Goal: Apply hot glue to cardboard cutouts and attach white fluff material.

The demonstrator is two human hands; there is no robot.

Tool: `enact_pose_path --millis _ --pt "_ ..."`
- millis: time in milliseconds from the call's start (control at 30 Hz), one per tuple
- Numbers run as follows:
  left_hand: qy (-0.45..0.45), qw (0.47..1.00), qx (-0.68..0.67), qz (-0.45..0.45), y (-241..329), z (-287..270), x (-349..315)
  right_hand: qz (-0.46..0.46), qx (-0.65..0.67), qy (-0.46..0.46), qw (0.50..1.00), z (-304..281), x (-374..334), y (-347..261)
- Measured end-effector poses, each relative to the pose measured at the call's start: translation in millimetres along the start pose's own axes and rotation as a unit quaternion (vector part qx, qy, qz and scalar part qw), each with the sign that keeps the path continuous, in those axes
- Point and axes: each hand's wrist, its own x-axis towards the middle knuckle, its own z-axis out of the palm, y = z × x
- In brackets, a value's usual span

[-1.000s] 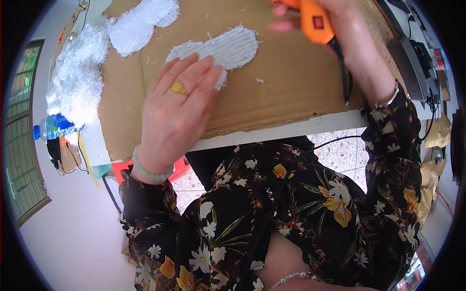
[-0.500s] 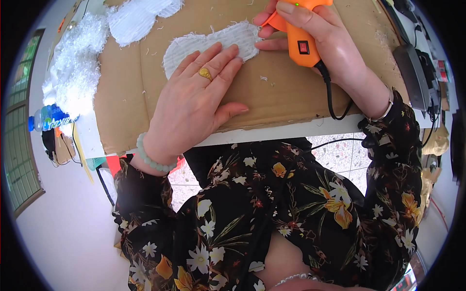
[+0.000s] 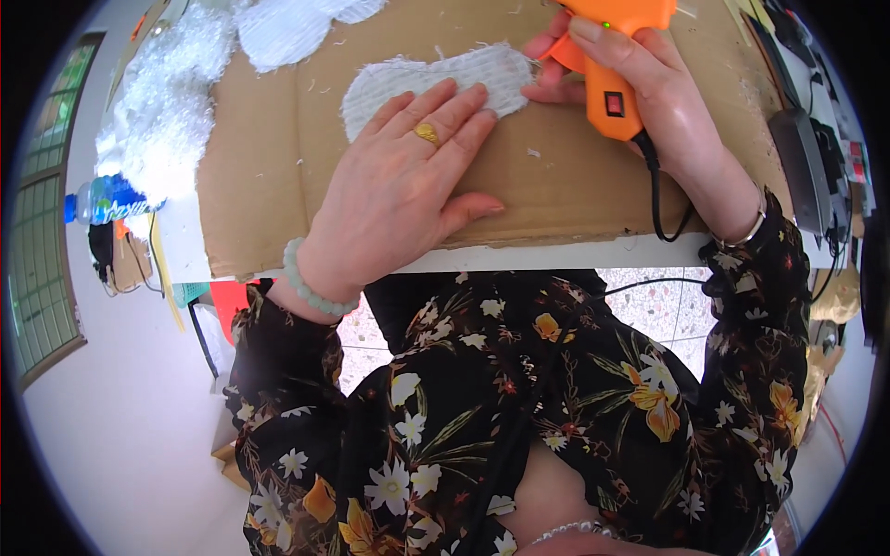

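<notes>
A white, fray-edged piece of fabric (image 3: 399, 82), wide at both ends and narrower in the middle, lies on a sheet of brown cardboard (image 3: 264, 185). Flat on its near side rests my left hand (image 3: 394, 176), fingers stretched out, with a gold ring and a pale bead bracelet. My right hand (image 3: 663, 88) grips an orange glue gun (image 3: 614, 88), whose small green light shows near the top and whose black cable hangs from the handle. Fingers of this hand are at the trigger, close to the fabric's right end. The gun's nozzle points right, away from the fabric.
A second white fabric piece (image 3: 287, 35) lies at the far left, beside a heap of shiny white fluff (image 3: 176, 102). A bottle with a blue cap (image 3: 107, 199) is at the left edge. A dark grey box (image 3: 799, 171) stands right. Loose threads dot the cardboard.
The whole view has shifted, so cardboard, fabric and both hands sit slightly further right. My left hand still presses on the fabric, and my right still grips the glue gun.
</notes>
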Motion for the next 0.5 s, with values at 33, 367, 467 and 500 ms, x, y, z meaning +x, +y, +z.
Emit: enact_pose_path --millis 33,367,467,500 --pt "-0.005 1.000 0.000 0.002 0 0 -1 -0.004 0.005 0.003 1.000 1 -1 0" --pt "0.003 1.000 -0.015 0.006 -2 3 -4 -0.023 -0.009 0.012 1.000 26 7 -13" --pt "-0.003 1.000 -0.003 0.004 -2 1 -1 -0.059 -0.028 -0.043 0.997 22 14 0" --pt "-0.005 1.000 -0.004 0.003 -1 0 -2 -0.043 -0.023 -0.019 0.999 28 13 1"
